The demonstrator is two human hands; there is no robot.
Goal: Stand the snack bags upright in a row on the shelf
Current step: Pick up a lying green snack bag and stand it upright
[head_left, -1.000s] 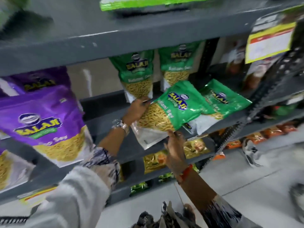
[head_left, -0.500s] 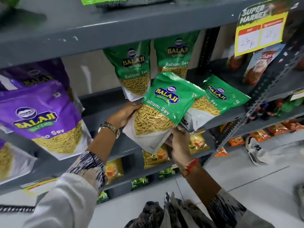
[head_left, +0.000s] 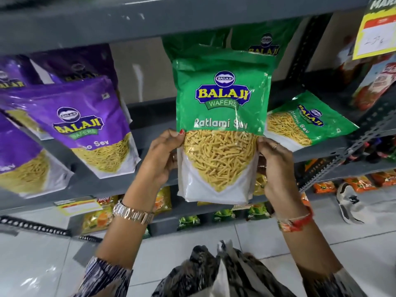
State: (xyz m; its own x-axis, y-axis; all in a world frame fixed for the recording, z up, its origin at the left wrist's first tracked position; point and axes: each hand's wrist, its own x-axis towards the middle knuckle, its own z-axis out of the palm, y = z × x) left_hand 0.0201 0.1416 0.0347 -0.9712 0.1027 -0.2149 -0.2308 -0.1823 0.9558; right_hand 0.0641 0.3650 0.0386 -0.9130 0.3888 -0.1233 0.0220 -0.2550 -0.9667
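Observation:
I hold a green Ratlami Sev snack bag (head_left: 221, 116) upright in front of the grey shelf (head_left: 150, 123). My left hand (head_left: 161, 155) grips its left edge and my right hand (head_left: 276, 166) grips its right edge, both at the clear window. Behind it, two more green bags (head_left: 265, 42) stand at the back of the shelf, mostly hidden. Another green bag (head_left: 304, 121) lies flat on the shelf to the right. Purple snack bags (head_left: 85, 123) lean forward on the shelf at the left.
The shelf above (head_left: 171, 20) hangs low over the bags. A yellow price tag (head_left: 375, 33) hangs at the top right, with red packets (head_left: 377, 82) beneath it. Lower shelves hold small orange and green packets (head_left: 188, 221). A shoe (head_left: 349, 202) rests on the tiled floor.
The green bag was tilted on its side with my hands at its bottom corners; now it is turned upright and lifted, held squarely by both edges. The camera has moved closer.

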